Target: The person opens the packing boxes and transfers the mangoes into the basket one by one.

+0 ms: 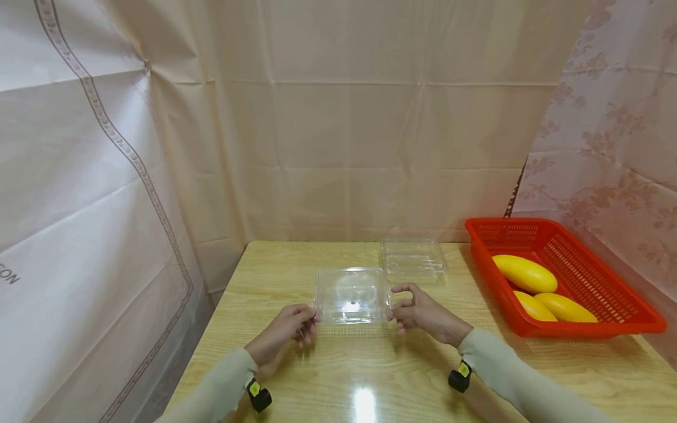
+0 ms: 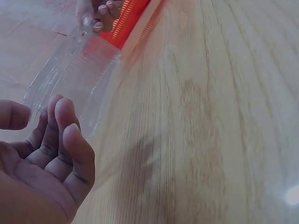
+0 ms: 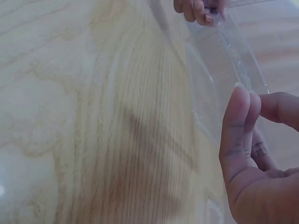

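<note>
A clear plastic clamshell container [image 1: 351, 296] is between my two hands over the wooden table, its top face catching a bright reflection. Its near left corner is pinched by my left hand [image 1: 288, 329], thumb and fingertips at the edge. On the opposite side my right hand [image 1: 423, 311] pinches the near right corner, with the index finger lifted away. The left wrist view shows the container's side [image 2: 88, 74] stretching from the left fingers to the right hand [image 2: 99, 14]. In the right wrist view, thumb and fingertips meet at the plastic edge [image 3: 238, 65].
Behind the container, another clear plastic container [image 1: 412, 257] sits near the table's back edge. A red plastic basket [image 1: 608, 276] stands at the right with yellow mango-like fruits [image 1: 523, 273] inside. Cloth sheets [image 1: 344, 129] hang behind the table and at both sides.
</note>
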`<control>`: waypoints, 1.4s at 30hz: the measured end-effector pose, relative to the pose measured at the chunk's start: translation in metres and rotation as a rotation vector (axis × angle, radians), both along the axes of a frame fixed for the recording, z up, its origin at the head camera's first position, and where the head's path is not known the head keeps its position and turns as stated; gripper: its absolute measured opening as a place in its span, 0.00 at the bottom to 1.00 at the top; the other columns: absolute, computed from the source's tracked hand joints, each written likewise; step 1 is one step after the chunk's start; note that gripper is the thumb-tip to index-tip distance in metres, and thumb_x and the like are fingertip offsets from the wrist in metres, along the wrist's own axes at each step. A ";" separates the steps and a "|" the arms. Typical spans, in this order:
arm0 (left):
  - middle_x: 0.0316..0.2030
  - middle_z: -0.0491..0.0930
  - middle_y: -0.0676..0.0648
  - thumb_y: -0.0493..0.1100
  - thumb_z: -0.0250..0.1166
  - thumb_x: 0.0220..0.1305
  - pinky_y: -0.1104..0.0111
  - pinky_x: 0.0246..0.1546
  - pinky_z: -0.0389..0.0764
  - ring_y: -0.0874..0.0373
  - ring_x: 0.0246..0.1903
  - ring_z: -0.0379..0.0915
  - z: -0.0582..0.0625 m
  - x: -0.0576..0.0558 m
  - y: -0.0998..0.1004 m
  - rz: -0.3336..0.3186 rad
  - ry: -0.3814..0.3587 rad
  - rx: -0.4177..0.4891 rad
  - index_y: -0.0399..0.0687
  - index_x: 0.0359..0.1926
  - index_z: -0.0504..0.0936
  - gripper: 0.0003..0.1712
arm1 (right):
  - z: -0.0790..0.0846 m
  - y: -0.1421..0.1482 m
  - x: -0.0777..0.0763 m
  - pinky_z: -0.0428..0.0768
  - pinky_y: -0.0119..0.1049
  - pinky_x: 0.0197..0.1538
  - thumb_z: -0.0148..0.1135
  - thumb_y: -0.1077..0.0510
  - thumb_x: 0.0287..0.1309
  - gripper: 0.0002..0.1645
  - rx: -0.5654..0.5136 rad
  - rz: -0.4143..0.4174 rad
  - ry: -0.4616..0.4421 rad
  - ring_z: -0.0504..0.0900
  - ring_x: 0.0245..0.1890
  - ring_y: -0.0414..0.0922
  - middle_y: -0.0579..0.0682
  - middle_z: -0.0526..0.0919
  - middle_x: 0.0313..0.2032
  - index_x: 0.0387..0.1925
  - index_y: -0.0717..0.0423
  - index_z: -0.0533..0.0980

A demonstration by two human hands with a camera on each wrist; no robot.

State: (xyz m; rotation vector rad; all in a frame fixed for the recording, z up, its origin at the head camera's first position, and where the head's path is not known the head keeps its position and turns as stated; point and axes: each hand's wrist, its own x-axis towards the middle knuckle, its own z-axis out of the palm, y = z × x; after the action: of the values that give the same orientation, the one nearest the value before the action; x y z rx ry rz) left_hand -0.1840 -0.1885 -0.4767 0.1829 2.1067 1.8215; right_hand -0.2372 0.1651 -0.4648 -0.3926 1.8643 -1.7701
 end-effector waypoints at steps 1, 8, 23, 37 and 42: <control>0.32 0.80 0.42 0.51 0.54 0.80 0.70 0.25 0.76 0.59 0.25 0.74 0.000 -0.001 0.000 0.001 0.002 -0.004 0.28 0.48 0.77 0.24 | 0.000 0.000 -0.002 0.84 0.39 0.39 0.61 0.64 0.71 0.38 0.000 -0.002 0.005 0.79 0.30 0.46 0.61 0.84 0.42 0.71 0.63 0.50; 0.31 0.80 0.43 0.50 0.52 0.81 0.70 0.25 0.77 0.59 0.25 0.74 0.000 -0.018 -0.002 0.012 0.047 -0.022 0.27 0.50 0.77 0.25 | -0.004 -0.005 -0.017 0.84 0.38 0.39 0.61 0.64 0.71 0.32 -0.002 -0.029 0.030 0.79 0.32 0.45 0.64 0.84 0.46 0.68 0.66 0.56; 0.32 0.79 0.43 0.48 0.51 0.81 0.69 0.25 0.77 0.57 0.25 0.75 -0.001 -0.060 -0.006 0.130 0.029 -0.038 0.26 0.50 0.76 0.24 | -0.008 -0.027 -0.055 0.83 0.38 0.38 0.62 0.65 0.70 0.27 0.001 -0.142 0.026 0.78 0.30 0.44 0.69 0.81 0.51 0.65 0.65 0.61; 0.35 0.81 0.39 0.48 0.49 0.83 0.68 0.26 0.76 0.58 0.25 0.75 0.001 -0.091 -0.013 0.186 0.029 -0.084 0.28 0.52 0.76 0.24 | -0.005 -0.045 -0.075 0.85 0.46 0.45 0.63 0.61 0.71 0.29 0.044 -0.198 0.027 0.79 0.31 0.43 0.70 0.79 0.56 0.67 0.65 0.64; 0.33 0.80 0.41 0.48 0.49 0.83 0.69 0.25 0.76 0.59 0.24 0.75 0.002 -0.101 -0.013 0.226 0.040 -0.086 0.28 0.52 0.77 0.23 | -0.002 -0.056 -0.077 0.85 0.46 0.43 0.64 0.61 0.69 0.29 0.054 -0.257 0.059 0.79 0.29 0.44 0.69 0.81 0.54 0.66 0.67 0.66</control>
State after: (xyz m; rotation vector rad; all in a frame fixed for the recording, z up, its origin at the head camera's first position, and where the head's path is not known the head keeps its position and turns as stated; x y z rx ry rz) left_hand -0.2854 -0.2014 -0.4744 -0.0425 2.3088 1.8582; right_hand -0.3139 0.1093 -0.4672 -0.1934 2.0775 -1.8846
